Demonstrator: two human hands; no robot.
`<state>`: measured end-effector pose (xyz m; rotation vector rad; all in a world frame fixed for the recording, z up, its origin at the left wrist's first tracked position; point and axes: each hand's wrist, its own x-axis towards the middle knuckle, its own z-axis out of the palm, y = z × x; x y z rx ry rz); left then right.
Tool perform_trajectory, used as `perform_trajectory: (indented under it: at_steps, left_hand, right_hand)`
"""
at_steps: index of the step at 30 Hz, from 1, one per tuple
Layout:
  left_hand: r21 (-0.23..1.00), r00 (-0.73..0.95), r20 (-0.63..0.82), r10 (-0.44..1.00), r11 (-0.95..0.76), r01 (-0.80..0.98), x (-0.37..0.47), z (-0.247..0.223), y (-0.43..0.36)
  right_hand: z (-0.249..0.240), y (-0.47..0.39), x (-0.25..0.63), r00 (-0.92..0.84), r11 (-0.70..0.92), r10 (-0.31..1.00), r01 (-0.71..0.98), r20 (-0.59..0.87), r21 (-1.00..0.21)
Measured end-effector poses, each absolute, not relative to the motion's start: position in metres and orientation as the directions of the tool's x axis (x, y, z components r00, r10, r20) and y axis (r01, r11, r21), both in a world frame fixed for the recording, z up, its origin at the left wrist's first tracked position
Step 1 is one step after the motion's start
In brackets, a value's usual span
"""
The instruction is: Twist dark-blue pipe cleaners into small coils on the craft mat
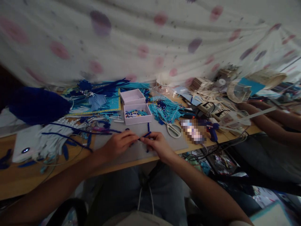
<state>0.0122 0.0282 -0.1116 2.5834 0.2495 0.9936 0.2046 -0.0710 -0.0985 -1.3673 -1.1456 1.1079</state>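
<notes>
Both of my hands meet over the grey mat near the table's front edge. My left hand is closed, its fingertips pinching a dark blue fuzzy stem at its left part. My right hand pinches the same dark blue stem between thumb and forefinger, and short pieces of it stick out above and below the fingers. Just beyond my hands stands an open pale box with small beads inside, its lid behind it. White-handled scissors lie right of my right hand.
Turquoise pieces are heaped behind the scissors. A blue glue gun and cables lie at the right, by another person's arms. White strips, long blue stems and a dark blue fluffy bundle cover the left.
</notes>
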Motion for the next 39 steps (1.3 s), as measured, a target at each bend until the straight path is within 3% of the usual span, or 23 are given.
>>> perform_trajectory:
  at_steps: [1,3,5,7,10,12,13,14,16,18,19,21,22,24,25,26,28,30,31,33,35,37,39]
  left_hand:
    - [0.321,0.735,0.637,0.232,-0.947,0.021,0.011,-0.114,0.030]
    - [0.245,0.737,0.651,0.181,-0.969,0.021,0.009,-0.117,0.032]
    - [0.294,0.738,0.639,0.217,-0.956,0.026,0.010,-0.114,0.033]
    - [0.480,0.765,0.544,0.345,-0.876,0.053,0.013,-0.108,0.031]
    - [0.801,0.848,0.160,0.506,-0.568,0.188,0.018,-0.098,0.027]
    - [0.877,0.869,-0.034,0.494,-0.401,0.263,0.019,-0.095,0.025]
    - [0.883,0.868,-0.036,0.496,-0.391,0.260,0.019,-0.095,0.024]
    - [0.867,0.860,0.027,0.510,-0.440,0.233,0.019,-0.097,0.024]
    - [0.738,0.816,0.285,0.503,-0.659,0.148,0.016,-0.103,0.026]
    - [0.478,0.762,0.529,0.373,-0.873,0.096,0.012,-0.110,0.028]
    - [0.342,0.748,0.598,0.288,-0.936,0.086,0.010,-0.113,0.030]
    - [0.150,0.743,0.650,0.160,-0.985,0.081,0.007,-0.116,0.032]
    - [0.110,0.748,0.651,0.131,-0.991,0.077,0.007,-0.116,0.032]
    - [0.156,0.769,0.621,0.152,-0.985,0.070,0.008,-0.113,0.032]
    - [0.241,0.784,0.586,0.207,-0.968,0.075,0.010,-0.109,0.031]
    - [0.360,0.801,0.527,0.286,-0.928,0.095,0.012,-0.105,0.029]
    - [0.632,0.833,0.317,0.454,-0.755,0.172,0.015,-0.098,0.027]
    - [0.816,0.856,0.054,0.514,-0.517,0.259,0.016,-0.092,0.026]
    - [0.856,0.862,-0.038,0.506,-0.428,0.290,0.017,-0.091,0.025]
    - [0.867,0.862,-0.055,0.504,-0.405,0.292,0.016,-0.092,0.025]
    - [0.780,0.835,0.164,0.524,-0.587,0.215,0.016,-0.097,0.026]
    - [0.563,0.788,0.445,0.426,-0.817,0.125,0.014,-0.104,0.027]
    - [0.319,0.765,0.594,0.249,-0.946,0.060,0.011,-0.111,0.030]
  right_hand:
    - [-0.097,-0.069,0.203,0.083,-0.172,0.981,-0.064,-0.177,-0.983]
    - [-0.094,-0.068,0.202,0.032,-0.262,0.962,-0.178,-0.272,-0.948]
    - [-0.093,-0.069,0.203,0.091,-0.156,0.983,-0.057,-0.160,-0.986]
    - [-0.092,-0.073,0.207,0.085,0.101,0.988,0.278,0.130,-0.955]
    - [-0.091,-0.079,0.216,-0.305,0.526,0.836,0.683,0.456,-0.508]
    - [-0.093,-0.082,0.220,-0.497,0.650,0.732,0.716,0.466,-0.256]
    - [-0.094,-0.082,0.220,-0.498,0.652,0.719,0.724,0.484,-0.223]
    - [-0.095,-0.081,0.219,-0.434,0.622,0.735,0.738,0.521,-0.263]
    - [-0.097,-0.079,0.214,-0.154,0.477,0.829,0.696,0.537,-0.537]
    - [-0.098,-0.075,0.208,0.115,0.229,0.945,0.432,0.305,-0.872]
    - [-0.097,-0.073,0.205,0.154,0.086,0.980,0.247,0.126,-0.965]
    - [-0.097,-0.070,0.201,0.080,-0.146,0.986,-0.040,-0.149,-0.989]
    - [-0.097,-0.070,0.200,0.038,-0.199,0.978,-0.101,-0.204,-0.975]
    - [-0.098,-0.070,0.202,0.055,-0.143,0.988,-0.026,-0.144,-0.989]
    - [-0.098,-0.071,0.204,0.086,-0.036,0.996,0.114,-0.027,-0.993]
    - [-0.098,-0.073,0.207,0.068,0.113,0.988,0.316,0.142,-0.942]
    - [-0.098,-0.077,0.215,-0.150,0.419,0.886,0.662,0.438,-0.621]
    - [-0.098,-0.081,0.220,-0.411,0.597,0.760,0.748,0.504,-0.290]
    - [-0.099,-0.083,0.221,-0.476,0.634,0.728,0.741,0.494,-0.220]
    - [-0.101,-0.083,0.219,-0.405,0.602,0.751,0.745,0.521,-0.288]
    - [-0.104,-0.081,0.213,-0.144,0.454,0.850,0.688,0.507,-0.566]
    - [-0.104,-0.076,0.207,0.111,0.187,0.962,0.390,0.248,-0.902]
    - [-0.103,-0.072,0.203,0.093,-0.097,0.991,0.012,-0.096,-0.995]
